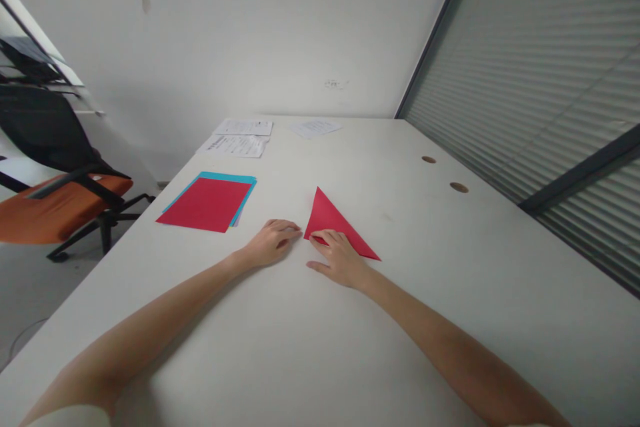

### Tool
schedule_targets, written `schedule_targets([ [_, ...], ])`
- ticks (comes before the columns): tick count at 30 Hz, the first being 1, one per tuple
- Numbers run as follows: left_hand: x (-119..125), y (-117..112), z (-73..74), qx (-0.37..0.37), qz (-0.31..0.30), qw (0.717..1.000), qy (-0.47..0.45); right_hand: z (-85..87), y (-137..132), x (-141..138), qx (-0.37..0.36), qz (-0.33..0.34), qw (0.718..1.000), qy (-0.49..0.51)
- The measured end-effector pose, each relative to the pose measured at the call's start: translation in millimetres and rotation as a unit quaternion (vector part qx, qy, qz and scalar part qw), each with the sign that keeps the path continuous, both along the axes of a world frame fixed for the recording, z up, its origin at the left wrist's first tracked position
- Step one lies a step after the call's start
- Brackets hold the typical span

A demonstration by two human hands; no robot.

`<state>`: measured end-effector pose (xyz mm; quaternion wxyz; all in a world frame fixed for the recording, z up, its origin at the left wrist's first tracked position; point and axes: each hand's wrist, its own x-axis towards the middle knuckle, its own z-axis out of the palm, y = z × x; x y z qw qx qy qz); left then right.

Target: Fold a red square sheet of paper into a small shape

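A red sheet of paper (336,219), folded into a triangle, lies on the white table in front of me. My right hand (343,260) rests over its lower left corner, fingers stretched out on the paper and thumb spread apart on the tabletop. Part of the lower edge is hidden under that hand. Just left of the same corner, my left hand (273,243) lies on the table with fingers loosely extended toward the paper. Its fingertips come close to the corner, and nothing shows in its grasp.
To the left lies a stack of coloured paper, red sheet (210,203) on top, blue sheet (227,177) beneath. Printed papers (240,140) lie at the table's far end. Two round holes (459,187) mark the right side. An orange-seated chair (65,203) stands left of the table.
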<state>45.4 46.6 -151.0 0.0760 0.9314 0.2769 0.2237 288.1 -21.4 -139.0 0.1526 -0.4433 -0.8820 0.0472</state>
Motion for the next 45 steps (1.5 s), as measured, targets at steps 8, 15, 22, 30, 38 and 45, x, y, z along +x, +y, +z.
schedule_targets([
  [8, -1, -3, 6.8, -0.016, -0.003, 0.999, 0.028, -1.6, -1, 0, -0.015, -0.008, 1.0, 0.009],
  [15, 5, -5, 9.6, 0.031, -0.012, 0.999, -0.003, -0.7, 0, 0, -0.017, 0.006, 1.0, 0.017],
  [22, 34, 22, 7.2, 0.037, -0.062, 0.997, -0.001, 1.4, 2, 0, -0.012, 0.008, 1.0, -0.002],
  [30, 78, 46, 10.3, 0.025, -0.079, 0.996, 0.042, 4.5, -1, 0, -0.033, -0.007, 0.998, -0.05],
  [38, 85, 48, 4.2, 0.031, -0.08, 0.996, 0.028, 2.4, -5, 3, -0.04, -0.012, 0.998, -0.051],
  [45, 85, 44, 3.5, 0.053, -0.095, 0.993, 0.05, 6.3, -11, 20, -0.059, 0.001, 0.997, -0.042],
])
